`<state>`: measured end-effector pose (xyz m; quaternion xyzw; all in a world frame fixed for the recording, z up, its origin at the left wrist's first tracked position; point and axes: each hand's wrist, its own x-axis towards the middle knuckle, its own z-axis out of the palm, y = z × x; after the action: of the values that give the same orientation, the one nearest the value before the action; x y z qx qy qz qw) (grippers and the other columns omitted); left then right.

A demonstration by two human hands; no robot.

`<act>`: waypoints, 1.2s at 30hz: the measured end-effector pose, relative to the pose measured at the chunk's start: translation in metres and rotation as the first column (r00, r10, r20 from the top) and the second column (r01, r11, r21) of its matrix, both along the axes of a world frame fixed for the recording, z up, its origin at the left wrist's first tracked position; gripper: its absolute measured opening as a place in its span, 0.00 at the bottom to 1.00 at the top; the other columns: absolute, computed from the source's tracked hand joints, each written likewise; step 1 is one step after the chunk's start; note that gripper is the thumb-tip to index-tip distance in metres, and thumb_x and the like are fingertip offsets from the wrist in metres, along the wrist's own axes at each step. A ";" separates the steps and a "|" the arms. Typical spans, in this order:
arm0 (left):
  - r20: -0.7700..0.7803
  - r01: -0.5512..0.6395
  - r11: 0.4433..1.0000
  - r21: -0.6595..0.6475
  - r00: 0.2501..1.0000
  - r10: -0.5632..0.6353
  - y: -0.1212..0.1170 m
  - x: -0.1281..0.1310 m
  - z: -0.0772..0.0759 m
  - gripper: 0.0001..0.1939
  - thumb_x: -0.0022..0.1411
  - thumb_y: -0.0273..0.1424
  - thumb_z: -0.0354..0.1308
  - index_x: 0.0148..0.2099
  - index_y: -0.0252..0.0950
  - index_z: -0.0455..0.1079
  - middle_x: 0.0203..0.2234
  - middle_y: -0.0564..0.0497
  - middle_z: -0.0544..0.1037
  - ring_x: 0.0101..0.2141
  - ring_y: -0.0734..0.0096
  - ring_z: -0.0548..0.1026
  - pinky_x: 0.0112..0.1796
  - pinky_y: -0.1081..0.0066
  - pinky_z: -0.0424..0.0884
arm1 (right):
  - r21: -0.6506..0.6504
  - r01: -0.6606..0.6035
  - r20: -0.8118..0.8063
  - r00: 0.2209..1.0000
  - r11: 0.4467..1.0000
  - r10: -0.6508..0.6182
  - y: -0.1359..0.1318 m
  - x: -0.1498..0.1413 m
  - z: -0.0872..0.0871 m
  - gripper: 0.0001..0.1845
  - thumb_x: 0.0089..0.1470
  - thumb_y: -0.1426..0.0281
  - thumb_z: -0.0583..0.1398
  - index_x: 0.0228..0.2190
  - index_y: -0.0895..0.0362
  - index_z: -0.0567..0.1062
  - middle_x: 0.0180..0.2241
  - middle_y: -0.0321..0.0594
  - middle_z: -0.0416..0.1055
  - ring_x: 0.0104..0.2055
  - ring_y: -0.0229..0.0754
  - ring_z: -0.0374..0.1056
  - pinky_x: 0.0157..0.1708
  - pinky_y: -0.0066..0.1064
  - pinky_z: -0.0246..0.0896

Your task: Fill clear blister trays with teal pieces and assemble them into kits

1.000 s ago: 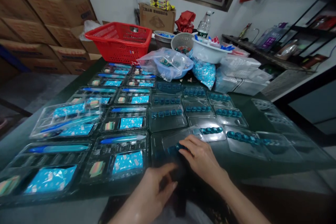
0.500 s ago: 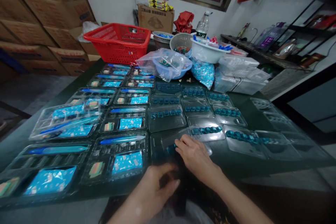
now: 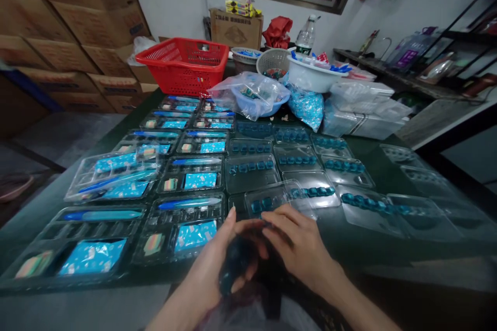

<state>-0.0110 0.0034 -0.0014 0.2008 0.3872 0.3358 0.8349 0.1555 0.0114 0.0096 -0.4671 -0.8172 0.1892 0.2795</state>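
Observation:
At the table's near edge, my left hand [image 3: 215, 258] is curled around a dark teal, rounded object [image 3: 235, 262], blurred and partly covered by the fingers. My right hand [image 3: 301, 238] meets the left fingertips with its fingers pinched together; whatever is between them is too small to make out. Just beyond the hands lies a clear plastic tray [image 3: 277, 194] with two small teal blocks [image 3: 261, 204] in it, overlapping its neighbour. Rows of teal blocks [image 3: 316, 191] sit in the trays behind and to the right.
To the left, several clear trays hold a blue pen [image 3: 103, 215], a blue patterned packet [image 3: 93, 257] and striped erasers [image 3: 154, 243]. A red basket [image 3: 186, 64], a bag-covered blue bowl [image 3: 260, 103], a white basin [image 3: 316, 75] and stacked clear plastic [image 3: 361, 114] line the back.
My right hand has drawn back from the tray to my left hand, uncovering two teal blocks there. The left hand has turned, showing the dark object in it. The view has shifted slightly.

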 end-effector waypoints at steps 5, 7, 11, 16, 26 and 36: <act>-0.053 0.010 0.999 -0.050 0.999 -0.013 -0.002 0.007 0.008 0.33 0.53 0.55 0.40 0.48 0.36 0.64 0.14 0.51 0.69 0.13 0.74 0.65 0.10 0.81 0.51 | -0.139 -0.171 -0.047 0.985 0.975 0.166 -0.009 -0.013 0.022 0.14 0.51 0.75 0.56 0.41 0.51 0.69 0.37 0.35 0.67 0.40 0.38 0.62 0.38 0.30 0.58; -0.063 0.020 0.998 -0.060 0.998 -0.023 -0.002 0.009 0.011 0.33 0.52 0.56 0.41 0.46 0.35 0.65 0.13 0.50 0.69 0.13 0.74 0.66 0.10 0.81 0.52 | -0.167 -0.209 -0.045 0.978 0.963 0.204 -0.006 -0.016 0.025 0.16 0.49 0.78 0.57 0.40 0.51 0.69 0.39 0.34 0.67 0.42 0.38 0.61 0.40 0.31 0.57; -0.010 0.037 0.997 -0.065 0.999 -0.037 0.001 0.009 0.012 0.32 0.53 0.55 0.41 0.45 0.35 0.66 0.15 0.49 0.70 0.13 0.74 0.66 0.10 0.81 0.54 | -0.203 -0.237 -0.152 0.966 0.950 0.208 -0.002 -0.018 0.024 0.13 0.46 0.81 0.57 0.33 0.53 0.71 0.39 0.32 0.68 0.42 0.35 0.62 0.42 0.29 0.56; -0.025 0.048 0.999 0.004 0.999 -0.048 0.002 0.004 0.005 0.29 0.55 0.53 0.40 0.41 0.34 0.67 0.13 0.50 0.68 0.12 0.76 0.63 0.10 0.81 0.51 | -0.298 -0.133 -0.272 0.961 0.945 0.050 0.001 -0.013 0.017 0.07 0.48 0.79 0.56 0.29 0.55 0.70 0.31 0.34 0.68 0.33 0.34 0.64 0.34 0.26 0.59; -0.217 -0.150 0.979 0.140 0.960 0.178 0.002 0.008 0.006 0.14 0.55 0.40 0.53 0.36 0.33 0.68 0.13 0.55 0.66 0.13 0.80 0.59 0.12 0.80 0.50 | -0.198 0.105 -0.276 0.948 0.975 -0.158 0.002 -0.016 -0.002 0.04 0.51 0.73 0.55 0.27 0.56 0.70 0.25 0.34 0.65 0.28 0.35 0.61 0.28 0.26 0.55; -0.323 -0.125 0.945 0.303 0.919 0.225 0.002 0.013 0.000 0.18 0.56 0.40 0.52 0.44 0.33 0.66 0.12 0.57 0.65 0.13 0.79 0.59 0.13 0.79 0.54 | -0.410 0.077 -0.429 0.863 0.909 -0.267 -0.001 -0.024 -0.008 0.03 0.48 0.74 0.56 0.24 0.57 0.68 0.21 0.32 0.62 0.24 0.33 0.58 0.23 0.24 0.52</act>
<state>0.0018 0.0051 -0.0014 0.3363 0.4965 0.4189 0.6818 0.1316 0.0108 0.0015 -0.5235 -0.6252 0.4262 0.3917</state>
